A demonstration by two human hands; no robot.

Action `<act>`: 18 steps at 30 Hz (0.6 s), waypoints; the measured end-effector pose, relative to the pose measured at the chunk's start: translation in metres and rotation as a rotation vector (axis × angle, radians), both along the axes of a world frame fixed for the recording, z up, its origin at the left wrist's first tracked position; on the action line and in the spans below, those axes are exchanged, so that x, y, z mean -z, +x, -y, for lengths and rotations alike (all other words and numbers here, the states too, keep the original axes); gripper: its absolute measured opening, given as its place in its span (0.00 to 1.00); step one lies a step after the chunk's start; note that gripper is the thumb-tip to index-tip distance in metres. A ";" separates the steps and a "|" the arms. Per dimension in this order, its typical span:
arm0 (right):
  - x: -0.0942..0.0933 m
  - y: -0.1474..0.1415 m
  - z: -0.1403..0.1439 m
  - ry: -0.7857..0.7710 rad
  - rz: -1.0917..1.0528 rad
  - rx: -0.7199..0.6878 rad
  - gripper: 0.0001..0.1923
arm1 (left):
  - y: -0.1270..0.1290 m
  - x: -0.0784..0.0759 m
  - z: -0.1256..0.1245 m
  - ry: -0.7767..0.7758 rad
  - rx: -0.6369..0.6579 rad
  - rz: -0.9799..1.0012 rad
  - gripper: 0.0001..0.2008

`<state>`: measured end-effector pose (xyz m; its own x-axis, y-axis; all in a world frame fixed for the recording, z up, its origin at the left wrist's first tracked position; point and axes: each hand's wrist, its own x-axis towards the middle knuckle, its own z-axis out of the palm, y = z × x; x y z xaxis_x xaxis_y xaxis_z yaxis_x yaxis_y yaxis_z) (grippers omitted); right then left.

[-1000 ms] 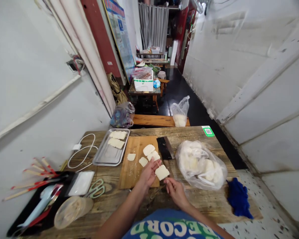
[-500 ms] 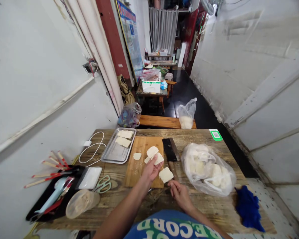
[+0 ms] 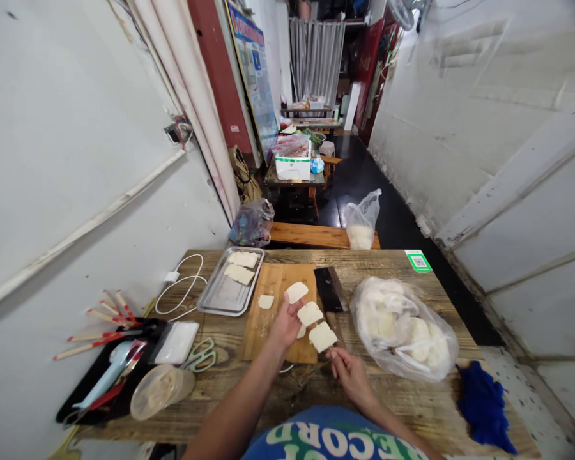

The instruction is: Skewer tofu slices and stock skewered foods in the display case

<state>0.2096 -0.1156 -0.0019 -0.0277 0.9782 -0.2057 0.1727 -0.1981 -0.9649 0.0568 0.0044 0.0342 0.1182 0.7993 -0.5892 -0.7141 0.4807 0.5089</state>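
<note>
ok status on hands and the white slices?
Left hand pinches a white slice over the cutting board. Right hand grips a skewer carrying another slice. Cleaver lies just beyond, untouched.

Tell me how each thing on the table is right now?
left hand: holding a white slice
right hand: pinching a thin skewer, second slice on its tip
cleaver: lying flat
metal tray: holds two pieces at its far end
plastic bag: full of white pieces
scissors: lying flat, untouched
</note>
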 end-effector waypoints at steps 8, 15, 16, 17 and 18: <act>-0.001 -0.002 0.002 -0.021 -0.038 -0.030 0.25 | -0.017 0.011 -0.021 0.126 -0.075 -0.115 0.08; 0.001 -0.001 0.002 -0.002 0.015 -0.058 0.26 | -0.019 0.006 -0.023 0.082 -0.019 -0.140 0.07; 0.002 0.000 0.003 0.000 0.018 -0.057 0.26 | -0.019 0.005 -0.024 0.077 -0.009 -0.142 0.07; 0.003 0.000 0.003 -0.001 0.019 -0.057 0.26 | -0.020 0.004 -0.024 0.076 0.001 -0.140 0.07; 0.003 0.000 0.003 -0.004 0.018 -0.058 0.25 | -0.020 0.004 -0.024 0.077 0.009 -0.137 0.06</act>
<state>0.2093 -0.1187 -0.0052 -0.0810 0.9742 -0.2104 0.2014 -0.1908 -0.9607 0.0370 0.0280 0.0304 0.0482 0.8420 -0.5373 -0.6315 0.4424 0.6367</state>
